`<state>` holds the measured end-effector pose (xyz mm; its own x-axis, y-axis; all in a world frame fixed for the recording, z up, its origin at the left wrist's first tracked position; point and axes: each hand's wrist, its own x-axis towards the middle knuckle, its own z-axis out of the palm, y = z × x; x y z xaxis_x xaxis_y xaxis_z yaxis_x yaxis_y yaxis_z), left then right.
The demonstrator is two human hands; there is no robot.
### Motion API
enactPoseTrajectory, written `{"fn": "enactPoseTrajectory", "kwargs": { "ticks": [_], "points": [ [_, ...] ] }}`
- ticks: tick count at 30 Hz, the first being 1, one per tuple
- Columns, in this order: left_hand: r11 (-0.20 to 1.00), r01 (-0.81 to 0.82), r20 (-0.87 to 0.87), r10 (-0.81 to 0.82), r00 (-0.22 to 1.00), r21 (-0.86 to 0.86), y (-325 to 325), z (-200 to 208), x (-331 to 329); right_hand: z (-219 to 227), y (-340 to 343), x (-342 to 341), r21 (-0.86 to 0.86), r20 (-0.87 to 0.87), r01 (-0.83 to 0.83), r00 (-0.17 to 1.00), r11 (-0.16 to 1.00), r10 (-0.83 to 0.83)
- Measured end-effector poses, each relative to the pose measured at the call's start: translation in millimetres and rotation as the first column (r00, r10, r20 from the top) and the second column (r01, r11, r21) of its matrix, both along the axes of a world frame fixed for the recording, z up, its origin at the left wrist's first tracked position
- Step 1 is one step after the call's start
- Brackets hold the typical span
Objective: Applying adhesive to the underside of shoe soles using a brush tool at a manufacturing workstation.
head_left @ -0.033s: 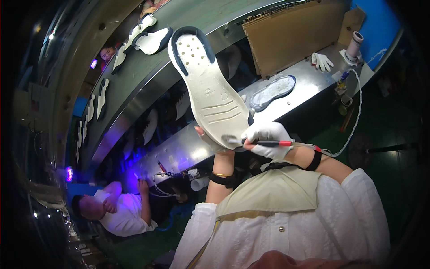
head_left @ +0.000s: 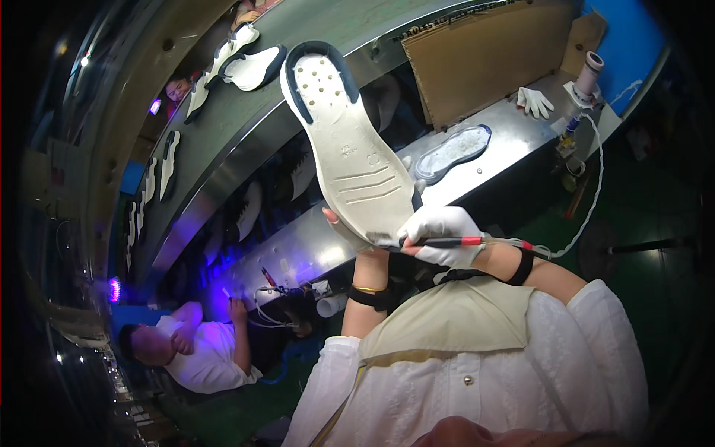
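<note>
A large white shoe sole point(head_left: 356, 153) with a dark rim around its heel is held up in front of me, heel end away. My left hand point(head_left: 343, 226) supports it from beneath, closed on its near end; bare fingers show at the left edge, while the palm is hidden. In a white glove, my right hand point(head_left: 445, 223) grips a glue brush point(head_left: 447, 242) with a black and red handle. Its tip touches the sole's near end. A cord or thin tube runs from the handle's back end.
Another sole point(head_left: 454, 153) lies on the metal bench beside a cardboard sheet point(head_left: 484, 63). Farther right are a white glove point(head_left: 535, 103) and a bottle-like holder point(head_left: 590, 73). Several soles line the green conveyor point(head_left: 216, 123). A co-worker point(head_left: 201, 350) sits at lower left.
The brush tip has shifted slightly toward the sole's near edge, and my right hand has turned a little with it. The sole has barely moved.
</note>
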<state>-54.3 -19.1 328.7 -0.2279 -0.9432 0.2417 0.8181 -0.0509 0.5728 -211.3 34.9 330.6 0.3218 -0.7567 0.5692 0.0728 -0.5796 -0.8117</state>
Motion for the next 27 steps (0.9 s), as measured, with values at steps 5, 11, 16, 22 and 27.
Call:
{"fn": "enactPoseTrajectory", "kwargs": {
  "ticks": [5, 11, 16, 22, 27],
  "points": [
    [0.981, 0.191, -0.035, -0.192, 0.981, -0.021, -8, -3, 4, -2, -1, -6, 0.366, 0.236, -0.146, 0.970, 0.919, 0.060],
    [0.992, 0.128, 0.000, -0.128, 0.992, -0.017, -13, -6, 4, -5, 3, -9, 0.138, 0.058, -0.005, 0.998, 0.990, -0.003],
    [0.985, 0.175, 0.007, -0.175, 0.985, -0.014, -16, -3, 3, -7, 4, -15, 0.729, 0.383, -0.314, 0.923, 0.608, 0.017],
    [0.966, 0.257, 0.077, -0.255, 0.964, -0.011, -21, 5, 3, -13, -7, -18, 0.230, 0.133, -0.130, 0.986, 0.964, 0.101],
    [0.896, 0.433, 0.099, -0.424, 0.900, -0.095, -20, 9, 5, -15, -9, -37, 0.658, 0.290, -0.396, 0.918, 0.640, 0.269]
  ]
}}
